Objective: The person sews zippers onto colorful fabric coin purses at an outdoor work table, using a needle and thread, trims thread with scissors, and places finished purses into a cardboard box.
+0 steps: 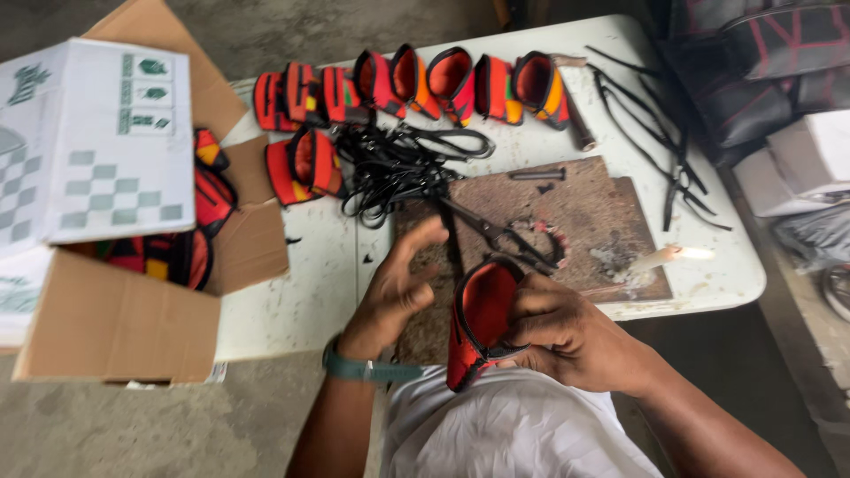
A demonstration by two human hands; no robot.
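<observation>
My right hand grips a small red fabric pouch with a black zip edge, held open and upright over my lap. My left hand is beside it with fingers and thumb pinching a thin black strap that runs up from the pouch rim. A green band sits on my left wrist. Just beyond the hands, black scissors lie on a brown wooden board.
A row of red and orange pouches lines the far side of the white table. A tangle of black straps lies in the middle, more straps at right. A lit candle stands on the board. An open cardboard box with pouches sits at left.
</observation>
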